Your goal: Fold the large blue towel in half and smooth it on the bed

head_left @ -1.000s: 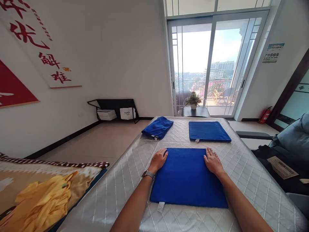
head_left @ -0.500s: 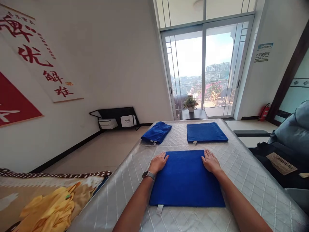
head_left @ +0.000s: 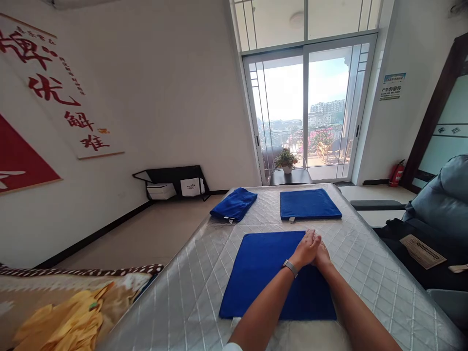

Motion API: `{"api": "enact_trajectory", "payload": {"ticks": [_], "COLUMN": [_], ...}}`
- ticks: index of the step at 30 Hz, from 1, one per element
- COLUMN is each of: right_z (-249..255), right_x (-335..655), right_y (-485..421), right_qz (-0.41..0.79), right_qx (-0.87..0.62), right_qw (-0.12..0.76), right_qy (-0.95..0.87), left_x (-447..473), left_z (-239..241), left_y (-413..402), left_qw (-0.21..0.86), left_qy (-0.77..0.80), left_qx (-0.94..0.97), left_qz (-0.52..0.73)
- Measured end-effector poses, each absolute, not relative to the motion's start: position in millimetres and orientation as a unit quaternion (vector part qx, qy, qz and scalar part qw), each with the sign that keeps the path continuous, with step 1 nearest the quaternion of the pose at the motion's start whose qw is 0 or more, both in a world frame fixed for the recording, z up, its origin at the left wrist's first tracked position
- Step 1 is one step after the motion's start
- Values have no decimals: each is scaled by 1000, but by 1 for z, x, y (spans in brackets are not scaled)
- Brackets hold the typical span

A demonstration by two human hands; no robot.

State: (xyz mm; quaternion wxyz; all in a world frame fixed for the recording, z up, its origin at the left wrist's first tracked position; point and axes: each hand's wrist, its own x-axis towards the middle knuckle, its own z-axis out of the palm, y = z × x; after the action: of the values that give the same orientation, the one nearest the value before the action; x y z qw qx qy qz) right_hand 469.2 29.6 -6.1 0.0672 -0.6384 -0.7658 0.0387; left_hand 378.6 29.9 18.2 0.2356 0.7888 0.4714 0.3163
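A folded blue towel [head_left: 263, 273] lies flat on the grey quilted bed [head_left: 190, 292] in front of me. My left hand [head_left: 306, 247] reaches across it to its far right corner, fingers stretched out and flat. My right hand [head_left: 323, 254] rests at the same corner, mostly hidden behind the left one. Farther up the bed lie two more blue towels: a flat folded one [head_left: 309, 204] on the right and a thicker bundled one [head_left: 234, 204] on the left.
A patterned pillow with yellow cloth [head_left: 62, 312] sits at the lower left. A small table with a potted plant [head_left: 286, 160] stands beyond the bed before the glass doors. A grey chair [head_left: 435, 214] is at the right, a fire extinguisher [head_left: 397, 173] by the wall.
My left hand has swept from the towel's far left corner across to its far right corner, beside my right hand. The view tilted slightly up.
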Motion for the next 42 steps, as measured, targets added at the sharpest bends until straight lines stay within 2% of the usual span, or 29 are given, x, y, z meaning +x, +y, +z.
{"api": "enact_trajectory", "payload": {"ticks": [4, 11, 19, 30, 42], "right_z": [-7, -9, -10, -9, -10], "right_x": [472, 468, 469, 468, 464], "right_y": [30, 31, 32, 34, 41], "right_qz": [33, 29, 24, 24, 39], "right_qx": [-634, -638, -639, -643, -661], "right_qw": [60, 51, 59, 54, 79], "right_qy": [-770, -768, -767, -764, -745], "left_x": [392, 373, 366, 358, 301], "left_z": [9, 0, -12, -10, -12], "left_y": [40, 44, 45, 44, 40], "left_qw": [235, 209, 163, 173, 21], "left_qy": [529, 520, 526, 546, 608], "left_qx": [758, 793, 794, 784, 779], "left_qz": [302, 238, 258, 239, 150]}}
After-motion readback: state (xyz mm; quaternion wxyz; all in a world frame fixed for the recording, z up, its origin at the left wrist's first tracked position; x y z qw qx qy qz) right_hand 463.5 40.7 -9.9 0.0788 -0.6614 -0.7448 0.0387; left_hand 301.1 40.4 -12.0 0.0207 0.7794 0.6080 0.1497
